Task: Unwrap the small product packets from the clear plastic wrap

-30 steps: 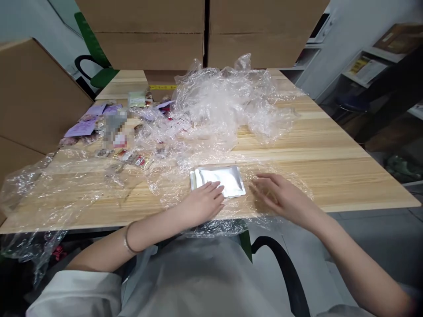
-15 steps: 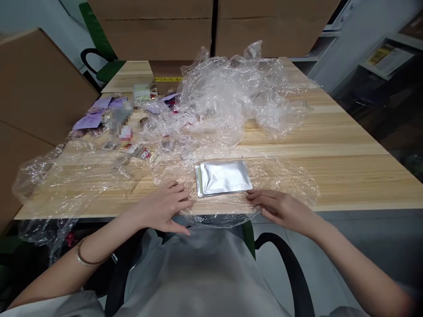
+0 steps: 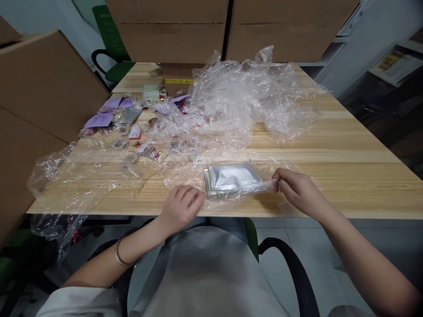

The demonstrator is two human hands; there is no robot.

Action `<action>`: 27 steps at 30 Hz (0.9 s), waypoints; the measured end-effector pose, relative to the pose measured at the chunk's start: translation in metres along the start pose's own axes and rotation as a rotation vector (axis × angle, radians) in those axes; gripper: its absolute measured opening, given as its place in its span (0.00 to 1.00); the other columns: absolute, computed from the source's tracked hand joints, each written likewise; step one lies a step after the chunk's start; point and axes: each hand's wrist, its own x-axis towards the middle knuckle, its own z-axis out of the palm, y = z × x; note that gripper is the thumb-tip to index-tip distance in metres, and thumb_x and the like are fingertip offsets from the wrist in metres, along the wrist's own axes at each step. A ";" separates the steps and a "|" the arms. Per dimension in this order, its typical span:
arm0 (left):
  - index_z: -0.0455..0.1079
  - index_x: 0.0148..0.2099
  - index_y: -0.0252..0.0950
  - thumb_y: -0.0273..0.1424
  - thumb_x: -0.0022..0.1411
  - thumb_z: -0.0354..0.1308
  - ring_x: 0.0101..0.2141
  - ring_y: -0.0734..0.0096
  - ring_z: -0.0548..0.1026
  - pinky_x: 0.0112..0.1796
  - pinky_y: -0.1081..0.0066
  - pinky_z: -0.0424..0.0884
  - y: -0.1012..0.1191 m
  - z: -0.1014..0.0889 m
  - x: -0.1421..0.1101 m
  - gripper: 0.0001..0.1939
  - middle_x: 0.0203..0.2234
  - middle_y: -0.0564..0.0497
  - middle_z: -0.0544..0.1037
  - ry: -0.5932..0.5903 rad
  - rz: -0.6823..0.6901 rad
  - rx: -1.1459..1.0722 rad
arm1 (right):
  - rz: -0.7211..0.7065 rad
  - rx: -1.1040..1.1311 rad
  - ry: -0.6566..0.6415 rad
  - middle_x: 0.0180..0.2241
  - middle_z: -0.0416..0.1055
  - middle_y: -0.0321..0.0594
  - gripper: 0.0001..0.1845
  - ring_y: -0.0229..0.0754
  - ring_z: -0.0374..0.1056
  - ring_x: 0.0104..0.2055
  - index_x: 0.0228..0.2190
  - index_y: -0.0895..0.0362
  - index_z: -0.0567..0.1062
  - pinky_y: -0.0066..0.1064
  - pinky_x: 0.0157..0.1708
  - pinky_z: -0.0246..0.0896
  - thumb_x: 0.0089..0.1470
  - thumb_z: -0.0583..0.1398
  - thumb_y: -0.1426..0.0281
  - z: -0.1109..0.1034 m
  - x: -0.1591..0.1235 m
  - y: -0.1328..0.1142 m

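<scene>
A small stack of silver foil pouches (image 3: 234, 176) lies flat near the table's front edge, on clear plastic film. The front edge of the clear plastic film (image 3: 244, 193) is lifted partly over the pouches and stretches between both hands. My right hand (image 3: 297, 191) is closed in a pinch on this film, just right of the stack. My left hand (image 3: 183, 204), its fingers curled down, grips the film at the stack's left front corner; its fingertips are partly hidden.
A big heap of crumpled film (image 3: 228, 94) covers the back middle of the wooden table (image 3: 350, 176). Small packets (image 3: 155, 154) and purple packets (image 3: 101, 119) lie at the left. A cardboard box (image 3: 49, 83) stands at the left, and large cartons (image 3: 175, 35) stand behind.
My right hand has taken the film's front edge and raised it over the pouches. My left hand went from the pouches to the left, then back beside them and closed.
</scene>
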 end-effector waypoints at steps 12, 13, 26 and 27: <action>0.76 0.48 0.35 0.39 0.62 0.58 0.40 0.57 0.77 0.45 0.59 0.72 -0.063 -0.016 -0.013 0.17 0.40 0.43 0.79 -0.211 -1.007 -0.547 | 0.290 0.156 -0.191 0.37 0.76 0.44 0.12 0.51 0.71 0.40 0.34 0.53 0.76 0.42 0.41 0.64 0.55 0.57 0.60 -0.025 0.025 0.060; 0.77 0.47 0.36 0.40 0.59 0.61 0.40 0.58 0.78 0.45 0.60 0.72 -0.066 -0.016 -0.013 0.17 0.40 0.44 0.81 -0.197 -1.094 -0.709 | 0.329 0.268 -0.209 0.37 0.76 0.43 0.13 0.50 0.71 0.39 0.35 0.53 0.76 0.41 0.40 0.64 0.55 0.57 0.58 -0.025 0.028 0.063; 0.69 0.49 0.37 0.38 0.70 0.44 0.32 0.65 0.73 0.35 0.68 0.66 -0.062 0.003 0.020 0.16 0.30 0.50 0.75 -0.211 -0.929 -0.490 | 0.482 -0.273 0.147 0.18 0.63 0.38 0.28 0.44 0.58 0.24 0.19 0.53 0.62 0.33 0.27 0.44 0.61 0.50 0.47 0.010 0.028 0.051; 0.69 0.51 0.37 0.36 0.70 0.44 0.32 0.64 0.74 0.35 0.68 0.65 -0.064 0.003 0.021 0.16 0.30 0.49 0.76 -0.294 -0.869 -0.369 | 0.491 -0.360 0.117 0.18 0.65 0.40 0.28 0.45 0.60 0.25 0.19 0.52 0.64 0.34 0.27 0.44 0.61 0.48 0.47 0.011 0.027 0.053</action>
